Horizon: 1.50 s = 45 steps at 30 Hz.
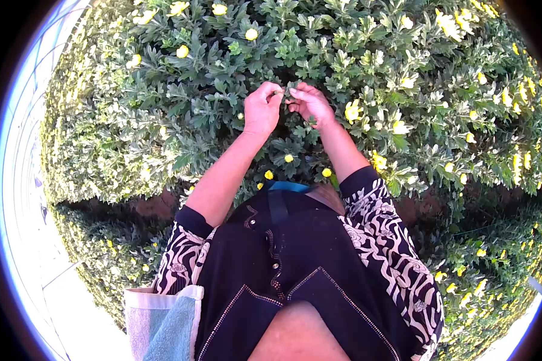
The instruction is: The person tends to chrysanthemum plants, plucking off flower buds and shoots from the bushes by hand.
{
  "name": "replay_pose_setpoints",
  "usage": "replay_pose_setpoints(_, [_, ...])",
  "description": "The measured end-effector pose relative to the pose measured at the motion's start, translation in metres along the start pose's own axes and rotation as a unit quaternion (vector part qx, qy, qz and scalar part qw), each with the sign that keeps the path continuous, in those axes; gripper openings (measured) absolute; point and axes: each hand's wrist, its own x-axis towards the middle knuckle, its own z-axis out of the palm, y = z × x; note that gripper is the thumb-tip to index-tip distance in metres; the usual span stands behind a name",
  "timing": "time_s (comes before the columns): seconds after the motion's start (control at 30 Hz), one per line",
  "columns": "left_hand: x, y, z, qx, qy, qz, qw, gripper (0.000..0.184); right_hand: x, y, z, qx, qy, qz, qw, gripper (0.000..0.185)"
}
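Observation:
My left hand (262, 109) and my right hand (312, 103) meet over a dense row of chrysanthemum plants (217, 102) with lobed green leaves. Thumb and fingertips are pinched together on each hand. Between the fingertips shows a small green chrysanthemum shoot (288, 90), partly covered by the fingers. Leaves surround both hands closely. A yellow flower (353, 111) stands just right of my right hand, and a small yellow bud (241, 116) is left of my left wrist.
More yellow blooms (448, 25) dot the row ahead and to the right. A dark gap (156, 206) runs between this row and another row of plants (117, 259) nearer my body. A towel (173, 322) hangs at my left side.

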Motion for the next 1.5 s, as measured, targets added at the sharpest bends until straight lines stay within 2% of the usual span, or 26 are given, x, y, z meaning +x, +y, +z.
replay_pose_setpoints(0.1, [-0.002,-0.003,-0.001,-0.002,-0.004,0.001,1.000,0.006,0.000,-0.002,-0.006,0.031,0.004,0.027,0.999,0.012])
replay_pose_setpoints(0.17, [-0.004,-0.010,0.001,-0.007,-0.006,0.019,1.000,0.006,0.011,0.004,-0.022,-0.022,0.118,0.049,0.992,0.014])
replay_pose_setpoints(0.2, [-0.005,-0.012,0.001,-0.018,-0.009,0.015,1.000,0.005,0.020,0.008,-0.028,-0.123,0.230,0.046,0.964,0.018])
replay_pose_setpoints(0.23, [-0.006,-0.015,0.000,-0.029,-0.011,0.011,0.999,0.005,0.021,0.006,-0.029,-0.224,0.266,0.039,0.937,0.021])
replay_pose_setpoints(0.3, [-0.007,-0.021,-0.002,-0.039,-0.027,0.003,0.999,0.005,0.027,0.001,-0.032,-0.371,0.235,0.046,0.897,0.033])
replay_pose_setpoints(0.33, [-0.007,-0.020,-0.004,-0.051,-0.044,-0.008,0.998,0.005,0.030,0.001,-0.027,-0.372,0.234,0.046,0.897,0.033])
replay_pose_setpoints(0.4, [-0.008,-0.019,-0.008,-0.045,-0.055,-0.010,0.997,0.005,0.037,0.003,-0.019,-0.471,0.164,-0.126,0.857,0.053])
replay_pose_setpoints(0.43, [-0.009,-0.017,-0.009,-0.039,-0.067,-0.011,0.997,0.005,0.057,0.011,-0.039,-0.541,0.187,-0.171,0.802,0.067])
replay_pose_setpoints(0.5, [-0.008,-0.022,-0.011,-0.038,-0.071,-0.008,0.997,0.008,0.060,-0.008,-0.014,-0.572,0.207,-0.175,0.774,0.088])
replay_pose_setpoints(0.57, [-0.010,-0.027,-0.014,-0.038,-0.079,0.011,0.996,0.013,0.043,-0.037,0.033,-0.578,0.178,-0.119,0.788,0.093])
replay_pose_setpoints(0.6, [-0.013,-0.021,-0.019,-0.005,-0.089,0.006,0.996,0.023,0.054,-0.033,0.026,-0.620,0.167,-0.194,0.741,0.096])
replay_pose_setpoints(0.7, [-0.027,-0.014,-0.024,0.007,-0.033,-0.029,0.999,0.029,0.069,-0.038,0.011,-0.576,0.105,-0.114,0.803,0.096])
replay_pose_setpoints(0.73, [-0.026,-0.014,-0.030,0.033,-0.044,-0.044,0.998,0.030,0.081,-0.032,-0.001,-0.603,0.114,-0.092,0.784,0.095])
replay_pose_setpoints(0.77, [-0.026,-0.019,-0.035,0.033,-0.043,-0.048,0.997,0.030,0.087,-0.030,-0.013,-0.587,0.061,-0.106,0.800,0.093])
replay_pose_setpoints(0.97, [-0.011,-0.041,-0.044,0.068,-0.034,-0.079,0.994,0.032,0.083,-0.024,-0.018,-0.569,0.056,-0.077,0.817,0.084])
replay_pose_setpoints(1.03, [-0.008,-0.043,-0.042,0.027,0.008,-0.074,0.997,0.024,0.051,-0.043,0.032,-0.543,0.082,-0.033,0.835,0.076])
replay_pose_setpoints(1.07, [-0.006,-0.036,-0.046,0.010,-0.012,-0.107,0.994,0.022,0.072,-0.035,0.016,-0.558,0.050,-0.035,0.828,0.062])
replay_pose_setpoints(1.1, [-0.007,-0.027,-0.048,-0.007,-0.032,-0.139,0.990,0.022,0.080,-0.028,-0.004,-0.557,0.051,-0.034,0.828,0.062])
replay_pose_setpoints(1.17, [-0.005,-0.032,-0.049,-0.044,-0.024,-0.151,0.987,0.017,0.083,-0.025,-0.003,-0.476,-0.056,0.011,0.878,0.041])
replay_pose_setpoints(1.23, [-0.001,-0.034,-0.050,-0.078,-0.010,-0.160,0.984,0.016,0.092,-0.016,-0.002,-0.458,-0.082,0.030,0.885,0.036])
replay_pose_setpoints(1.3, [0.001,-0.031,-0.049,-0.083,0.006,-0.165,0.983,0.016,0.097,-0.011,0.004,-0.560,-0.133,0.070,0.814,0.051])
replay_pose_setpoints(1.33, [-0.002,-0.027,-0.047,-0.088,0.022,-0.169,0.981,0.016,0.092,-0.006,0.010,-0.573,-0.130,0.051,0.807,0.055])
replay_pose_setpoints(1.4, [0.001,-0.027,-0.049,-0.072,0.004,-0.177,0.981,0.017,0.093,0.000,0.017,-0.590,-0.131,0.087,0.792,0.057])
replay_pose_setpoints(1.43, [0.005,-0.031,-0.050,-0.057,-0.016,-0.184,0.981,0.018,0.089,-0.002,0.028,-0.606,-0.128,0.121,0.776,0.058])
replay_pose_setpoints(1.47, [0.006,-0.034,-0.050,-0.041,-0.029,-0.165,0.985,0.021,0.084,-0.005,0.045,-0.657,-0.122,0.153,0.728,0.055])
replay_pose_setpoints(1.5, [0.006,-0.038,-0.049,-0.042,-0.028,-0.166,0.985,0.021,0.086,0.002,0.037,-0.658,-0.123,0.153,0.727,0.055])
